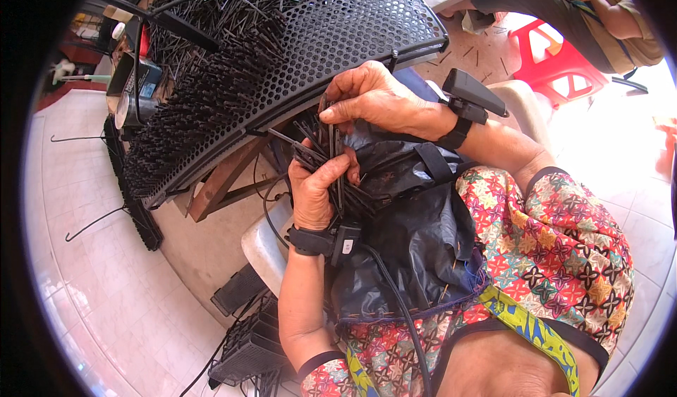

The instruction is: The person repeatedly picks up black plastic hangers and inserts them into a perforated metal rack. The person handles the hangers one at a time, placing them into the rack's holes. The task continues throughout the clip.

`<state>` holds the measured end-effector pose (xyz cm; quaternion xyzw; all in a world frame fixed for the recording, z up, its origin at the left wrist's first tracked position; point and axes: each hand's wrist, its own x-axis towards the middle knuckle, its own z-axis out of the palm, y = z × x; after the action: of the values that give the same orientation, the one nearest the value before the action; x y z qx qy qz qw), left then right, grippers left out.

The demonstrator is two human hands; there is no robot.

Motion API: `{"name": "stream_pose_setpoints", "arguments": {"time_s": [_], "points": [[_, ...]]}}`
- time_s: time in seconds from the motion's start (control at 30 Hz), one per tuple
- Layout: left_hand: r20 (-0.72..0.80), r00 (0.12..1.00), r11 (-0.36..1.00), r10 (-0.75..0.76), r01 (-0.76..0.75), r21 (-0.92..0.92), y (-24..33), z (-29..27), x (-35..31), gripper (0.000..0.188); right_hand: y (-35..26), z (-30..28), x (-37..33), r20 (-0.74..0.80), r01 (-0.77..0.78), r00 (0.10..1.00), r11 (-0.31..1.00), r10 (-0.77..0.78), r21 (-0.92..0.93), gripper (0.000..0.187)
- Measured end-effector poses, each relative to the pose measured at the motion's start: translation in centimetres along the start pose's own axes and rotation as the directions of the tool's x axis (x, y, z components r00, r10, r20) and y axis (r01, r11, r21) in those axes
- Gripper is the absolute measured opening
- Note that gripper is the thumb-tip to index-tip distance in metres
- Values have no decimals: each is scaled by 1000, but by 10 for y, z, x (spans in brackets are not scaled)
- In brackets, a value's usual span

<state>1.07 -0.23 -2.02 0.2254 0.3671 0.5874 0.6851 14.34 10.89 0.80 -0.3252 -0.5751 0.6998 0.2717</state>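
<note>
My left hand (314,198) is wrapped round a bundle of thin dark sticks (305,157), which fan out above and below the fist. Close above it, my right hand (384,101) pinches the upper end of one or more dark sticks (334,139) between thumb and fingers; how many I cannot tell. Just beyond both hands lies a black perforated board (360,34), its surface full of round holes. Dark sticks (204,101) stand packed upright across its left part. A black apron (402,245) covers my lap beneath the hands.
Loose dark sticks (218,5) are heaped behind the board. A wooden stand (227,178) supports it. At left, a black strip with wire hooks (144,217) lies on the tiles. Black crates (254,337) sit below left. A red stool (557,65) and another person (620,27) are at far right.
</note>
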Motion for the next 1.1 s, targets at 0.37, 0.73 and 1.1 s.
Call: {"name": "stream_pose_setpoints", "arguments": {"time_s": [0.37,0.73,1.1], "points": [[-59,998,999,10,-8,38,3,6,0,20,-11,-2,-2,-159,52,986,998,-46,33,12],[-109,994,999,30,-28,18,-1,3,2,28,-18,-2,-5,-134,76,988,997,-77,-13,13],[-108,994,1000,14,-13,18,-7,-7,2,25,-32,-33,20,-271,344,912,935,-310,88,12]]}}
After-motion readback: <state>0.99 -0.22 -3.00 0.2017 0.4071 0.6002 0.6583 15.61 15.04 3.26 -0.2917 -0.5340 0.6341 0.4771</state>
